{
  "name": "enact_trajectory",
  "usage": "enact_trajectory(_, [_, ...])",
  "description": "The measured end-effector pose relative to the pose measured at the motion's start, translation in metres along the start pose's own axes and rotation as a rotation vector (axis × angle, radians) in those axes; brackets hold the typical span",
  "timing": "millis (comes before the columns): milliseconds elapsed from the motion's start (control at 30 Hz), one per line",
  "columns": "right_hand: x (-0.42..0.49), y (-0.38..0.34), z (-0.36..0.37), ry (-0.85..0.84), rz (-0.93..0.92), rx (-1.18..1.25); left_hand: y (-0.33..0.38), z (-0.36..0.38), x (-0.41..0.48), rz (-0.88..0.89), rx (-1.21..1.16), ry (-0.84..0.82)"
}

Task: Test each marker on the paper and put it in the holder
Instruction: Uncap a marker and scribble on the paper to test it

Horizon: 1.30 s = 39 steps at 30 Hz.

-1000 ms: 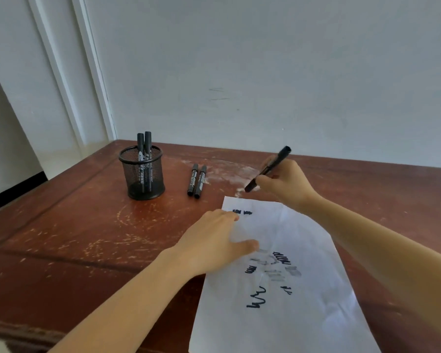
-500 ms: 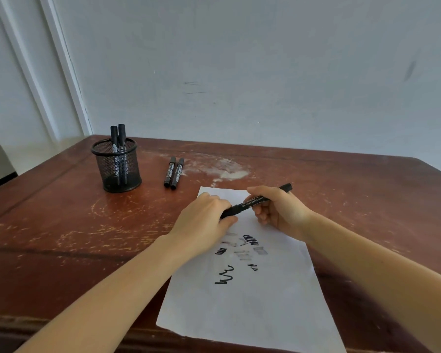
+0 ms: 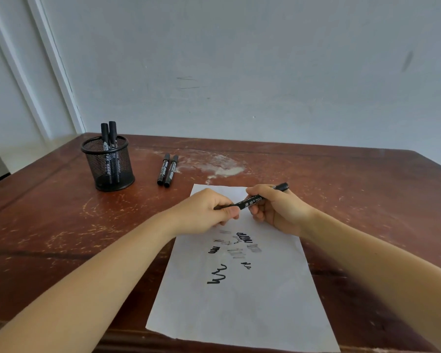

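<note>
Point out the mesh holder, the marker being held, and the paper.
mesh holder (image 3: pixel 110 171), head view, front mesh wall.
held marker (image 3: pixel 251 203), head view, labelled barrel between both hands.
paper (image 3: pixel 239 309), head view, blank lower area.

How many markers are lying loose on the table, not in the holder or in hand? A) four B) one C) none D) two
D: two markers lie side by side on the table right of the holder; two more stand in the holder, and one marker is held by both hands over the paper.
</note>
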State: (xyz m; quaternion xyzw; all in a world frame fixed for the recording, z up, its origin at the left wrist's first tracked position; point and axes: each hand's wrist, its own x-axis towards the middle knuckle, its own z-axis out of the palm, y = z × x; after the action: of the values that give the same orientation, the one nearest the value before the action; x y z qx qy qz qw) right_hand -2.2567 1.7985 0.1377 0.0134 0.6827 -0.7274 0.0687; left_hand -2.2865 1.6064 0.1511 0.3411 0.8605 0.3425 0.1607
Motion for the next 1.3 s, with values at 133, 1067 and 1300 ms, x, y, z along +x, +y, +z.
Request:
enact_trajectory(133, [0.003, 0.001, 0.000, 0.019, -0.002, 0.064, 0.008, -0.006, 0.003, -0.009, -0.012, -0.007])
enact_trajectory(1067, [0.007, -0.002, -0.004, 0.102, 0.098, 0.294, 0.011, 0.005, -0.013, -0.160, 0.123, -0.017])
enact_trajectory(1300, [0.017, -0.006, 0.006, 0.177, -0.020, 0.149, -0.020, -0.006, -0.037, -0.132, -0.007, 0.167])
